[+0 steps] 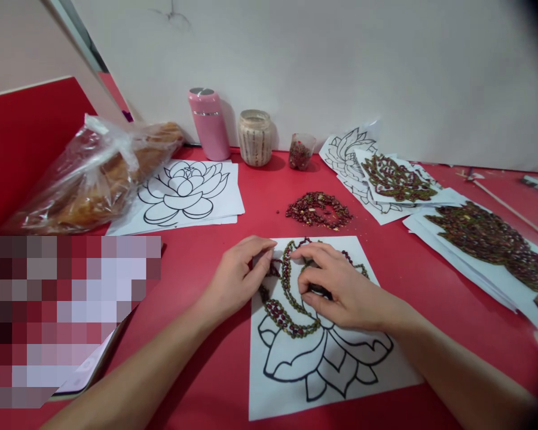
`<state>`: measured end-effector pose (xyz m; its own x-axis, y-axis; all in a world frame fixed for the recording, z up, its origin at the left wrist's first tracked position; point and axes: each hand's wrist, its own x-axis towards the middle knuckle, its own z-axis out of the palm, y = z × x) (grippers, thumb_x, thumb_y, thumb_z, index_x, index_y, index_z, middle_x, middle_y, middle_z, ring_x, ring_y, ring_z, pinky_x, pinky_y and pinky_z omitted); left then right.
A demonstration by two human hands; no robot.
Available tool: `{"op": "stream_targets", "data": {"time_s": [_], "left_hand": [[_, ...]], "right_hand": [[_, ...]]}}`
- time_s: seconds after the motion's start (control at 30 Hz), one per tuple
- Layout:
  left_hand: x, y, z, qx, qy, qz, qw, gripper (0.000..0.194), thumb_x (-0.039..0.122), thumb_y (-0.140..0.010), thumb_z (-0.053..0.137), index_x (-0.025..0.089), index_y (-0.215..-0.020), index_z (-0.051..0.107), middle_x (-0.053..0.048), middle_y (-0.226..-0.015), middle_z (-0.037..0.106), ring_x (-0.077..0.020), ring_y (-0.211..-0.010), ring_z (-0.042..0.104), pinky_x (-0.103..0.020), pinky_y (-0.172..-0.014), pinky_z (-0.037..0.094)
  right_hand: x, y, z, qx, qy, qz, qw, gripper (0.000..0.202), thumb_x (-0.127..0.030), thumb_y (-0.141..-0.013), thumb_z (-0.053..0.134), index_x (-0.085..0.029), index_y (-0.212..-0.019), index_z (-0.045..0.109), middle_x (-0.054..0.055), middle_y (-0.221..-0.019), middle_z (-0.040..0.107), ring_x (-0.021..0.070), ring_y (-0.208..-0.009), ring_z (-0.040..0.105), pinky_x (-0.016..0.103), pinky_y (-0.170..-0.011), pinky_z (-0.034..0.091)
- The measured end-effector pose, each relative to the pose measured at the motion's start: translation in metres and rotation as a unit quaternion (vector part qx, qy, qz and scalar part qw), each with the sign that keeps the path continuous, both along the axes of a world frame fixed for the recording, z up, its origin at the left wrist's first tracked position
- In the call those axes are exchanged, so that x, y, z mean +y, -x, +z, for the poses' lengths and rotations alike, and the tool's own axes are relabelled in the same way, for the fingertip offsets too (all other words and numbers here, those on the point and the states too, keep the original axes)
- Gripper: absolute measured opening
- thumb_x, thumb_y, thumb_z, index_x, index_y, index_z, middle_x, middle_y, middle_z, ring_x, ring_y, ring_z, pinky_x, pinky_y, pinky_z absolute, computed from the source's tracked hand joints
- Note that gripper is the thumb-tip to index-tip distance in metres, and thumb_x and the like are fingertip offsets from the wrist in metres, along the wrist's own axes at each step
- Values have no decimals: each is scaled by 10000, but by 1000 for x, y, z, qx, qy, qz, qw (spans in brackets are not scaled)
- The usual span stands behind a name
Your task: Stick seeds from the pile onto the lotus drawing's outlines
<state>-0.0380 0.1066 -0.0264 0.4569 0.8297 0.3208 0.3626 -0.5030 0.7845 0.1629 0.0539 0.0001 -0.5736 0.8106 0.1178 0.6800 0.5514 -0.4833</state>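
Observation:
A white sheet with a black lotus outline (pixel 338 364) lies on the red table, its upper petals partly lined with green and dark red beans (pixel 281 315). At the sheet's upper left edge is my left hand (pixel 246 272), thumb and forefinger brought together; anything between them is too small to make out. My right hand (pixel 336 283) rests over the drawing's upper right part, fingers curled, with a dark object partly showing under them. What it grips is hidden. Behind the sheet is a pile of red beans (pixel 318 209).
At the back stand a pink bottle (pixel 210 125), a jar (pixel 255 138) and a small cup of beans (pixel 301 152). Lotus printouts (pixel 188 194) and a plastic bag (pixel 103 179) lie left. Bean-covered sheets (pixel 493 251) lie right. A pixelated area covers the lower left.

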Motion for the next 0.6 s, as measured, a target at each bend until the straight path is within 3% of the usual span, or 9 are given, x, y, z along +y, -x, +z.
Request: {"op": "stream_targets", "data": {"time_s": [0.3, 0.6], "left_hand": [[0, 0, 0, 11, 2, -5, 1000, 172, 200, -855, 445, 160, -944, 586, -26, -810, 579, -135, -746, 546, -249, -688, 430], [0, 0, 0, 3, -6, -8, 1000, 169, 188, -858, 448, 150, -952, 584, -20, -805, 574, -124, -750, 543, -230, -678, 428]], "right_hand": [[0, -3, -2, 42, -1, -97, 994, 193, -135, -760, 481, -228, -929, 499, 57, -1225, 397, 188, -1197, 321, 378, -969, 298], [-6, 13, -6, -36, -27, -93, 995, 300, -120, -712, 477, -216, -996, 495, 64, -1321, 331, 237, -1261, 227, 430, -1008, 240]]}}
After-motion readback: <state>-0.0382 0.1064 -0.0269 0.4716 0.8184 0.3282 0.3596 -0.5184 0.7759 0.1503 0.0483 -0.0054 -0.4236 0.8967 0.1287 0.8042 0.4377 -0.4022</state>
